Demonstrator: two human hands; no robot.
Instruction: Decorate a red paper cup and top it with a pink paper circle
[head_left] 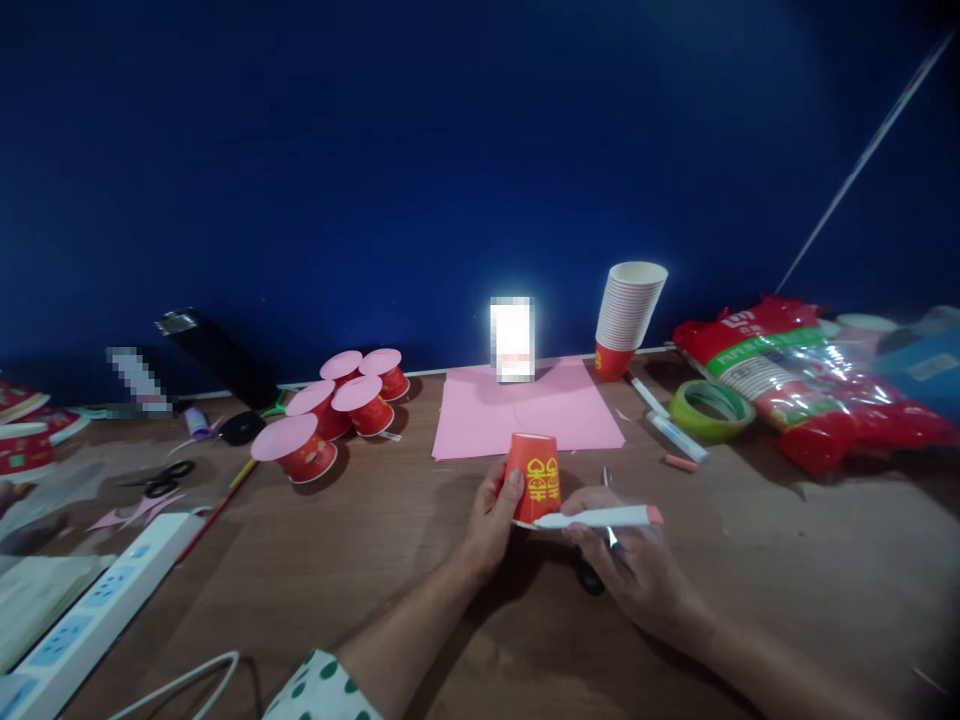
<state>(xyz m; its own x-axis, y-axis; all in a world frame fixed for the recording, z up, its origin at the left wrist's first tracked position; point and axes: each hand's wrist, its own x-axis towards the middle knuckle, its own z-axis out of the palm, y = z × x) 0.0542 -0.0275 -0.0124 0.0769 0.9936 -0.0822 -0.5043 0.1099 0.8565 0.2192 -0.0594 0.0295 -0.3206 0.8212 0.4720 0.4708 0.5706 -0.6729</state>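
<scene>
We saw the left hand (495, 515) gripping a red paper cup (534, 478) above the brown table (420, 540), the thumb pressed on its printed side and the other fingers mostly hidden behind it. The cup was upside down and slightly tilted, its rim lowest, in front of the pink sheets (465, 425). We found the right hand (634, 570) pinching a white marker (611, 516), its point up by the cup's rim; whether the two touched, we could not tell. Below that hand we made out a dark-handled tool (589, 576), partly covered. To the left we counted five red cups (322, 465) topped with pink discs (285, 437). Beyond the sheets' right corner we saw a leaning cup stack (628, 310), and farther right a green tape roll (682, 415) beside a red plastic package (817, 440). Near us on the left, a white power strip (86, 600) lay slantwise.
</scene>
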